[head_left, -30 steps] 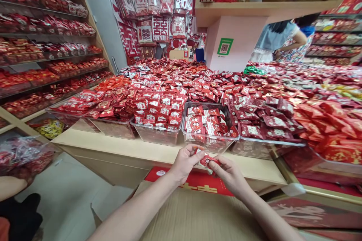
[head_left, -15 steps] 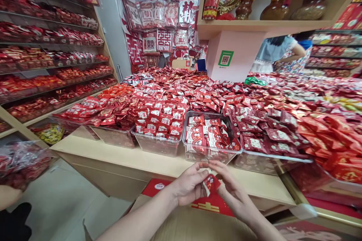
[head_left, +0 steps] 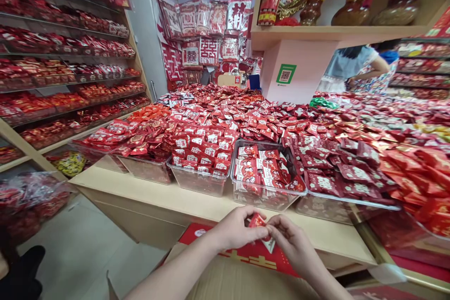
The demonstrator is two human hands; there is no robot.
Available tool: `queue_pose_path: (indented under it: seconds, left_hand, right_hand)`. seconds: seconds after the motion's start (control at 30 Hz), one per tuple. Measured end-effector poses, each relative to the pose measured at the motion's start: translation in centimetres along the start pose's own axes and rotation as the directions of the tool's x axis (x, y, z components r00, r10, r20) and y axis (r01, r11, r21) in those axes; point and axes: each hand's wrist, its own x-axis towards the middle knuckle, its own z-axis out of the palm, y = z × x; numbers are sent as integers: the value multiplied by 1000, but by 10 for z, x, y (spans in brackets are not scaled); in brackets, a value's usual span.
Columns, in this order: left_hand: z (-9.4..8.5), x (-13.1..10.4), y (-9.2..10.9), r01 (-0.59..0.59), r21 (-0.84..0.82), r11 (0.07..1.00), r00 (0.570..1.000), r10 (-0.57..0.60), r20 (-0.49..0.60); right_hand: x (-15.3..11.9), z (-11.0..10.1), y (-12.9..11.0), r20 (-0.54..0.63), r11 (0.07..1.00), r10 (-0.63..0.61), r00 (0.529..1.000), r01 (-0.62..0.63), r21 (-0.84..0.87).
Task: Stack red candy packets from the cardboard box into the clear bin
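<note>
My left hand (head_left: 236,230) and my right hand (head_left: 292,243) meet in front of me, both pinching one small red and white candy packet (head_left: 262,229) between the fingertips. The packet hangs over the front edge of a wooden counter (head_left: 147,192). Just beyond it stands a clear plastic tray (head_left: 267,197) with several packets of the same red and white kind laid in rows.
Clear trays (head_left: 198,179) heaped with red packets cover the whole counter. Shelves (head_left: 63,103) of red goods line the left wall. A person in a pale top (head_left: 355,63) stands behind the pink pillar (head_left: 298,70). A cardboard box (head_left: 242,276) sits below my arms.
The packet has been turned between my fingers and now sits a little higher. My view has shifted slightly down and right; the hands stay together at the counter's edge.
</note>
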Motion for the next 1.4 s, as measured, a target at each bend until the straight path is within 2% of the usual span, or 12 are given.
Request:
queue_pose_path:
  seconds: [0.13,0.27,0.33,0.43,0.53,0.6,0.73,0.83,1.0,1.17,1.3,1.4]
  left_hand:
    - [4,4,3,-23,-65,998,993,15,-115]
    - [8,4,6,-76,-245,967,979,26,-201]
    - [8,3,7,-93,-316,944,978,27,-206]
    - [5,3,6,-87,-412,907,990,32,-138]
    - [3,5,1,-39,-401,915,997,9,-75]
    - [4,8,-6,-25,-302,953,997,-1,-83]
    - [6,12,-19,-64,-133,989,994,51,-100]
    - [4,14,-25,-80,9,997,991,81,-102]
    - [6,11,-26,-81,145,986,992,95,-88]
    - [8,8,-31,-92,257,962,994,106,-40]
    - [4,11,-33,-66,270,960,995,83,-50]
    - [2,11,-26,-84,139,987,995,91,-49]
  right_hand:
    - [1,5,-2,-80,977,80,994,-62,204]
    - [-5,7,-7,-112,965,54,992,-24,260]
    - [-9,1,-16,-90,975,22,996,-1,222]
    - [1,-18,-43,-126,996,-88,988,91,18]
    - [44,-38,-72,-232,953,-233,944,175,-245]
    - [86,-42,-81,-217,897,-278,936,171,-409]
    - [159,-30,-66,-123,822,-93,988,6,-569]
    - [181,-18,-50,-108,731,-44,993,-42,-681]
    - [174,-16,-44,-93,644,-137,986,17,-764]
    - [174,-18,-41,-52,598,-154,987,51,-800]
    - [177,-23,-44,-179,725,-261,949,71,-685]
    - [158,-27,-59,-304,858,-320,897,138,-495]
